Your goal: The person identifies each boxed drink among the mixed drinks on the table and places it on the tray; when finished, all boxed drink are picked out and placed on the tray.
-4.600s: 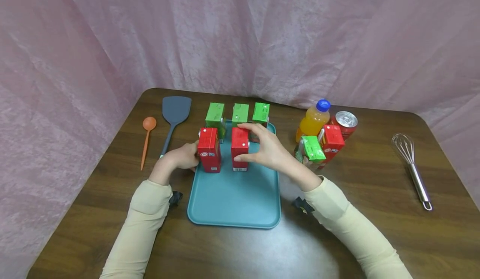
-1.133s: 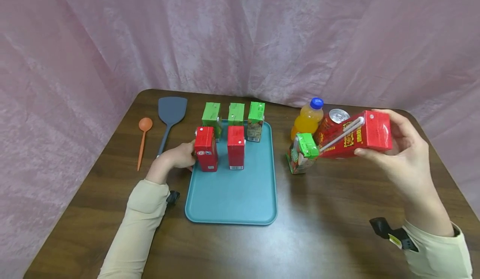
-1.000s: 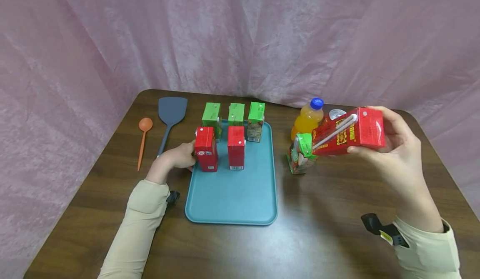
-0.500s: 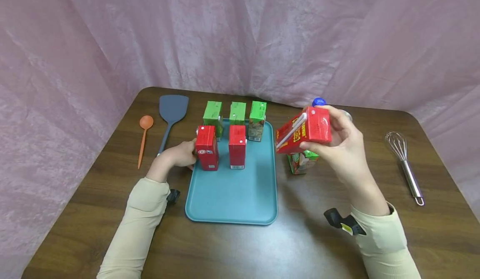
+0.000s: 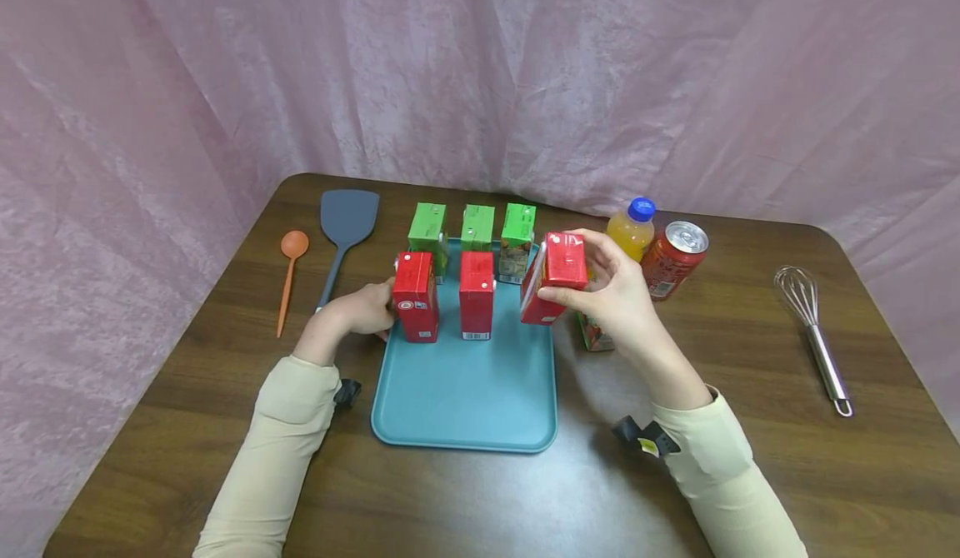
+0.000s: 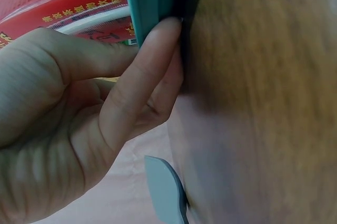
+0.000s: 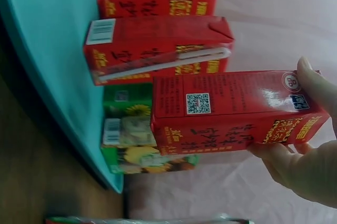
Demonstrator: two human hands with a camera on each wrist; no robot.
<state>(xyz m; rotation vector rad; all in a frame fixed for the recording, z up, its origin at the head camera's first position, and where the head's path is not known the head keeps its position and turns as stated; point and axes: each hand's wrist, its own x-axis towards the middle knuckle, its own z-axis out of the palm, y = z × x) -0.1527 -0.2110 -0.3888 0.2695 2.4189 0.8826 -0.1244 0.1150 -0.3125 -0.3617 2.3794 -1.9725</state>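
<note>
My right hand grips a red drink carton by its upper part, over the right side of the blue-green tray. In the right wrist view, that carton is clear of the tray's surface, with a gap beneath its base. Two more red cartons, the left one and the middle one, stand upright on the tray. Behind them is a row of three green cartons. With thumb and fingers, my left hand pinches the tray's left rim.
Right of the tray stand an orange juice bottle, a red can and another carton, partly hidden behind my right hand. A whisk lies far right. An orange spoon and a grey spatula lie left.
The right hand has carried the red carton leftward and lower, from the table's right side to over the tray, turning it more upright. My left hand stays at the tray's rim.
</note>
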